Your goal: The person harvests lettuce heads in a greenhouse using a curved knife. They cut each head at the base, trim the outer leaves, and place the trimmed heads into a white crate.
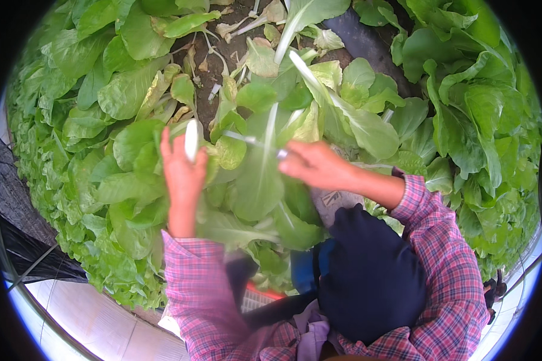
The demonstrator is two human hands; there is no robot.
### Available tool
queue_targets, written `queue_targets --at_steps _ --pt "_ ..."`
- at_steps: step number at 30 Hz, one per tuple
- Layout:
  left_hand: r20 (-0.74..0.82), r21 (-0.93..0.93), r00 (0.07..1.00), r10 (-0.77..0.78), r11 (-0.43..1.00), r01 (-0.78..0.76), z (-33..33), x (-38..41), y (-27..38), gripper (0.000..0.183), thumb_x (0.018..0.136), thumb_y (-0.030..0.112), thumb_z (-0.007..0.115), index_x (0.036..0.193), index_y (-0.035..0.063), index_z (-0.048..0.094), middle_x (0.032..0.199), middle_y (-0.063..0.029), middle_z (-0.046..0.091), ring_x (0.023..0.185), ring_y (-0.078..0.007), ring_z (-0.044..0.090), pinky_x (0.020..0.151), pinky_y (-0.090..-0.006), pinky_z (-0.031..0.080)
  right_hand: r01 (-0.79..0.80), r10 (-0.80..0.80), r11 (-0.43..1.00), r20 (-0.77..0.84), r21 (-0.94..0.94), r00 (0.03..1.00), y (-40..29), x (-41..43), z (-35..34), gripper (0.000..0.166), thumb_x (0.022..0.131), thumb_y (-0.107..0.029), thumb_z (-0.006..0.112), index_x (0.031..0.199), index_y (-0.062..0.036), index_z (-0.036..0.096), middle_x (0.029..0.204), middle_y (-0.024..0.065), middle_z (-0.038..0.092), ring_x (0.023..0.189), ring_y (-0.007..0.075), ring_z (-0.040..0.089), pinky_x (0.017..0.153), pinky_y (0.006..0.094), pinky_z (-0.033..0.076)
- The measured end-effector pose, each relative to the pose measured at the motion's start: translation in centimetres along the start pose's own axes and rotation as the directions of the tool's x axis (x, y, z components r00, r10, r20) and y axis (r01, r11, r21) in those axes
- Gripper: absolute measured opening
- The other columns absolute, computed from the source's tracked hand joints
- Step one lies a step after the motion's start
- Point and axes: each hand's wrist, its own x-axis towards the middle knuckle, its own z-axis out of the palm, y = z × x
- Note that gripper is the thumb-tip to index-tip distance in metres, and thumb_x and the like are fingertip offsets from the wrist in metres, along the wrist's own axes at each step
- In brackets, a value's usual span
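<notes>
My left hand is closed around a leafy green vegetable whose thick white stalk shows between thumb and fingers. Motion blurs that hand, and the leaves it holds are hard to separate from those behind. In my right hand is a small knife, its thin blade pointing left toward the other hand. Below the blade hangs or lies a broad leaf with a pale midrib; I cannot tell what supports it. Cut leaves with white stems lie just beyond my right hand.
Dense leafy plants stand on both sides. Wilted, yellowing leaves litter the brown soil ahead. A red-rimmed crate shows near my body. Dark sheeting lies at the far left.
</notes>
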Motion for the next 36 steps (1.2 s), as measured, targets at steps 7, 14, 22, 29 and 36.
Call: queue_targets --at_steps 7,14,22,29,36 --pt "-0.074 -0.063 0.997 0.028 0.997 -0.033 -2.0 -0.4 -6.3 0.034 0.074 0.012 0.063 0.104 -0.0012 0.055 0.126 -0.0211 0.043 0.110 -0.0335 0.049 0.088 -0.0381 0.042 -0.068 0.068 0.993 -0.006 -0.094 0.998 1.5 10.9 7.0 0.030 0.088 -0.033 0.049 0.090 -0.0024 0.051 0.064 0.0141 0.056 0.056 0.0246 0.058 0.055 0.0381 0.048" --pt "-0.018 -0.030 1.000 -0.002 1.000 0.001 -2.4 -0.6 -7.6 0.035 0.075 0.008 0.063 0.108 -0.0009 0.054 0.128 -0.0156 0.043 0.109 -0.0294 0.050 0.090 -0.0348 0.041 -0.311 0.303 0.943 0.082 0.118 0.949 3.6 15.4 7.6 0.035 0.087 -0.036 0.045 0.106 -0.0080 0.054 0.060 0.0098 0.057 0.044 0.0175 0.055 0.039 0.0302 0.046" --pt "-0.009 0.003 0.998 0.061 0.998 -0.061 -2.2 -1.0 -9.5 0.034 0.071 0.008 0.064 0.104 0.0012 0.056 0.130 -0.0160 0.042 0.102 -0.0323 0.055 0.082 -0.0351 0.046 -0.382 0.370 0.918 0.123 0.102 0.921 4.2 17.3 8.7 0.046 0.085 -0.038 0.046 0.112 -0.0003 0.044 0.068 0.0101 0.056 0.045 0.0171 0.053 0.038 0.0302 0.044" --pt "0.082 0.089 0.996 -0.045 0.995 0.038 -2.4 -1.0 -8.0 0.034 0.071 0.008 0.063 0.103 0.0030 0.057 0.137 -0.0076 0.036 0.093 -0.0307 0.059 0.076 -0.0353 0.048 -0.563 0.482 0.769 0.304 0.303 0.822 2.9 17.5 7.0 0.039 0.086 -0.039 0.049 0.094 -0.0004 0.046 0.057 0.0021 0.042 0.039 0.0123 0.040 0.033 0.0288 0.035" --pt "0.148 0.219 0.984 -0.096 0.974 0.062 -2.0 -0.9 -8.1 0.033 0.072 0.006 0.062 0.103 -0.0001 0.057 0.118 -0.0126 0.050 0.093 -0.0325 0.057 0.079 -0.0362 0.047 -0.311 0.303 0.908 0.072 0.280 0.950 1.4 13.6 6.1 0.027 0.083 -0.028 0.063 0.083 -0.0051 0.050 0.059 -0.0001 0.050 0.042 0.0077 0.045 0.037 0.0223 0.037"
